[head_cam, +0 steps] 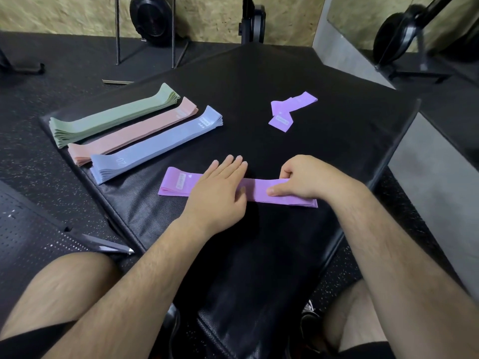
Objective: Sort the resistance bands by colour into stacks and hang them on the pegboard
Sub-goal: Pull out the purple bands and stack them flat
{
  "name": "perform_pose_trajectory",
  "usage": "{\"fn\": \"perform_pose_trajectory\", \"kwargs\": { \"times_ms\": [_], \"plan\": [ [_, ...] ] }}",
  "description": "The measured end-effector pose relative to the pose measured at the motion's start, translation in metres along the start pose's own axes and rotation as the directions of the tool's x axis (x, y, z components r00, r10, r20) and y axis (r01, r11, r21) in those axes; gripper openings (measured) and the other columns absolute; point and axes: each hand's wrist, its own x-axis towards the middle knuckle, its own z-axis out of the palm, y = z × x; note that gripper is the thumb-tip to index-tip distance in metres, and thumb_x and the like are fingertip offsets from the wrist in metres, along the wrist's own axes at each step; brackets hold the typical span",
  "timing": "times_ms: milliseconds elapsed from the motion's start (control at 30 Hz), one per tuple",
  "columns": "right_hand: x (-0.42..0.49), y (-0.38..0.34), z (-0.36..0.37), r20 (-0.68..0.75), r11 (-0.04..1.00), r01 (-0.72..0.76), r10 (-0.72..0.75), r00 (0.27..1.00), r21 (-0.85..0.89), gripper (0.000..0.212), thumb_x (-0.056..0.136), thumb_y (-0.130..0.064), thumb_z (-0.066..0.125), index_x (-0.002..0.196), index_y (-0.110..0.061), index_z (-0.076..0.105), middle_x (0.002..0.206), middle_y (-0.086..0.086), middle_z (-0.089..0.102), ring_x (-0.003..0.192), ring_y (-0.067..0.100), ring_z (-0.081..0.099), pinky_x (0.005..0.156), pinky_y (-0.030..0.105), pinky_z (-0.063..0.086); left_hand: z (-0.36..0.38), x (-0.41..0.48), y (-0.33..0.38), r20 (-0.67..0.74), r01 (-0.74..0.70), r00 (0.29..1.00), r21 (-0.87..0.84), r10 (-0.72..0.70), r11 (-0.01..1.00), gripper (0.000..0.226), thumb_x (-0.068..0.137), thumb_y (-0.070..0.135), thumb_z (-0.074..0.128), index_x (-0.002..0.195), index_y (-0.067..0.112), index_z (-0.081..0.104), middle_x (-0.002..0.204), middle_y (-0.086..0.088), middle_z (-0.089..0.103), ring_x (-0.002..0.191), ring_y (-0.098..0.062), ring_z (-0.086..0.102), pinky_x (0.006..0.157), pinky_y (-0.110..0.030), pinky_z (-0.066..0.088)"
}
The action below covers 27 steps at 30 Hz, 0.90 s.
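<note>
At the lower left of the frame a perforated board (pixel 31 229) lies flat on the floor, black and full of small holes. To the right of it is a black padded mat (pixel 259 73), and on its left part three tidy stacks lie side by side, each one slanting up towards the right: the green stack (pixel 111 117) is the farthest, the pink stack (pixel 129 133) is in the middle, and the blue stack (pixel 155 143) is the nearest. In the centre of the frame, in front of the seated person, lies the purple stack (pixel 178 185). The left hand (pixel 220 190) rests flat across its middle with the fingers straight and close together, grasping nothing. The right hand (pixel 305 180) grips the right part of this stack, with the thumb on top and the fingers curled around the far edge. In the upper right area of the mat, well apart from the stacks, lie the loose purple bands (pixel 290 104), folded and overlapping.
</note>
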Motion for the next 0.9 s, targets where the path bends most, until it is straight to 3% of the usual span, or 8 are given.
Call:
{"fn": "perform_pose_trajectory", "kwargs": {
  "times_ms": [133, 267, 433, 633, 733, 900],
  "plan": [
    [-0.003, -0.001, 0.001, -0.035, 0.999, 0.011, -0.012, 0.999, -0.03, 0.038, 0.081, -0.052, 0.075, 0.089, -0.015, 0.071, 0.087, 0.002, 0.071, 0.071, 0.016, 0.06, 0.058, 0.029, 0.043, 0.013, 0.012, 0.023, 0.079, -0.12, 0.989, -0.072, 0.125, 0.99, 0.052, 0.106, 0.028, 0.03, 0.158, 0.018, 0.024, 0.165, 0.007, 0.015, 0.153, -0.008, 0.005, 0.121, -0.024, -0.005],
    [-0.006, 0.007, -0.002, -0.039, 0.999, 0.048, -0.048, 0.998, 0.01, 0.033, 0.081, -0.051, 0.075, 0.087, -0.019, 0.07, 0.084, -0.003, 0.067, 0.075, 0.016, 0.062, 0.06, 0.03, 0.045, 0.028, 0.013, 0.023, 0.152, -0.104, 0.983, 0.025, 0.099, 0.994, 0.056, 0.107, 0.043, 0.016, 0.159, 0.022, 0.015, 0.166, 0.009, 0.005, 0.153, -0.007, -0.003, 0.121, -0.026, -0.007],
    [-0.014, 0.027, -0.011, -0.078, 0.989, 0.071, -0.061, 0.995, 0.131, 0.015, 0.082, -0.038, 0.079, 0.086, -0.026, 0.069, 0.085, -0.01, 0.065, 0.074, 0.009, 0.06, 0.059, 0.026, 0.041, 0.028, 0.013, 0.027, 0.152, -0.075, 0.986, 0.022, 0.071, 0.997, 0.056, 0.107, 0.045, 0.02, 0.159, 0.025, 0.015, 0.166, 0.012, 0.005, 0.152, -0.005, -0.002, 0.122, -0.026, -0.005],
    [-0.022, 0.051, -0.011, -0.03, 0.954, 0.095, -0.09, 0.995, 0.283, 0.023, 0.083, -0.025, 0.078, 0.095, -0.033, 0.059, 0.072, -0.003, 0.069, 0.046, 0.003, 0.052, 0.05, 0.024, 0.038, 0.029, 0.014, 0.026, 0.153, -0.057, 0.987, 0.028, 0.052, 0.998, 0.056, 0.106, 0.047, 0.02, 0.159, 0.028, 0.015, 0.165, 0.015, 0.004, 0.151, -0.001, -0.003, 0.123, -0.026, -0.004],
    [-0.024, 0.061, -0.008, -0.027, 0.946, 0.124, -0.122, 0.992, 0.299, 0.015, 0.085, -0.024, 0.076, 0.089, -0.031, 0.064, 0.063, -0.003, 0.066, 0.052, 0.006, 0.055, 0.056, 0.027, 0.041, 0.028, 0.013, 0.028, 0.147, -0.051, 0.988, 0.013, 0.049, 0.999, 0.053, 0.107, 0.045, 0.021, 0.158, 0.036, 0.013, 0.165, 0.016, 0.005, 0.151, -0.001, -0.002, 0.123, -0.025, -0.004],
    [-0.026, 0.067, 0.0, -0.038, 0.943, 0.116, -0.11, 0.993, 0.312, 0.006, 0.085, -0.03, 0.076, 0.083, -0.033, 0.071, 0.059, -0.012, 0.05, 0.055, 0.005, 0.045, 0.06, 0.026, 0.04, 0.026, 0.013, 0.027, 0.156, -0.052, 0.986, -0.038, 0.057, 0.998, 0.048, 0.107, 0.044, 0.023, 0.155, 0.047, 0.018, 0.165, 0.016, 0.007, 0.151, 0.0, -0.001, 0.123, -0.025, -0.004]
  ]
}}
